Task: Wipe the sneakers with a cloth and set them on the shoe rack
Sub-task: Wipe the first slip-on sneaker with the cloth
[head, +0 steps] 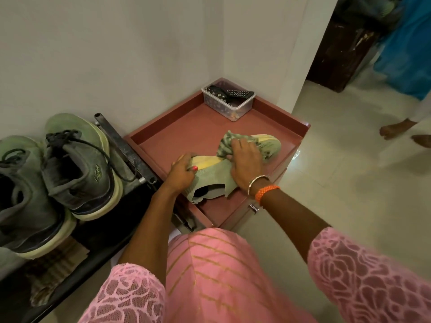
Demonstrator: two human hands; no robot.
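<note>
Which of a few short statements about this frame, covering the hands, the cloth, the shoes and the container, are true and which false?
1. The right hand presses a striped green cloth on the light green knit sneaker. True.
2. The left hand hangs idle. False: it grips the sneaker's heel end.
3. The sneaker lies on the reddish-brown cabinet top. True.
4. The clear plastic container is empty. False: it holds a black remote control and other small items.
5. Two dark grey lace-up sneakers sit on the black metal shoe rack. True.
</note>
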